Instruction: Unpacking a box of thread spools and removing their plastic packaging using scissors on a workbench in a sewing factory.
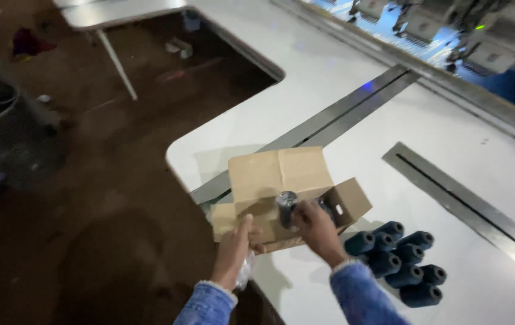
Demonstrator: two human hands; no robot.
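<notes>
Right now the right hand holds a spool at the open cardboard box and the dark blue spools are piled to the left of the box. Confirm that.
Not quite. The head view shows the dark blue spools piled to the right of the cardboard box, on the white table. The rest holds: the right hand holds a spool at the open box.

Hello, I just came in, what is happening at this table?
A person in denim sleeves is working at a cardboard box on a white table. The left hand holds the box's edge, with something clear and crinkly under it. The right hand grips a thread spool at the box opening. A cluster of dark blue thread spools lies on the table beside it.
</notes>
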